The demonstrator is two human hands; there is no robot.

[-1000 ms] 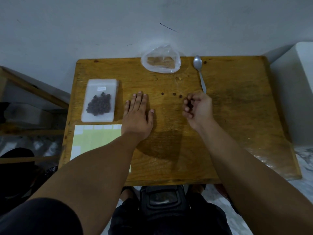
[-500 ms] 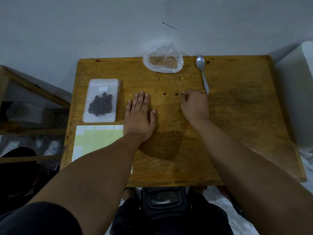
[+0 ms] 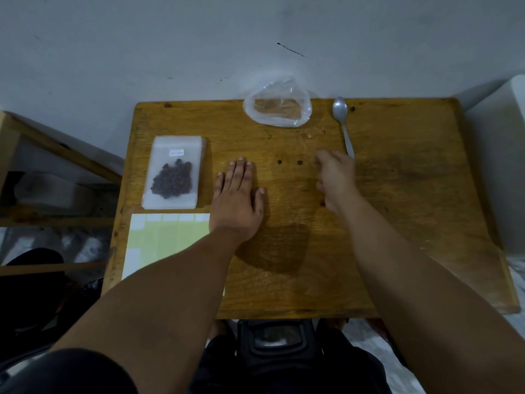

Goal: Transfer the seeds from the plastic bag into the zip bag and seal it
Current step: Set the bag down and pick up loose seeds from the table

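Left hand [image 3: 237, 203] flat, grip spread and empty; right hand [image 3: 335, 177] grip blurred, cannot tell. Stray seeds [image 3: 299, 162] at its nine o'clock may roll if nudged.

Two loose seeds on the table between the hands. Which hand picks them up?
Right, probably. The right hand sits just beside the loose seeds. The left hand lies flat on the table, nearer the zip bag.
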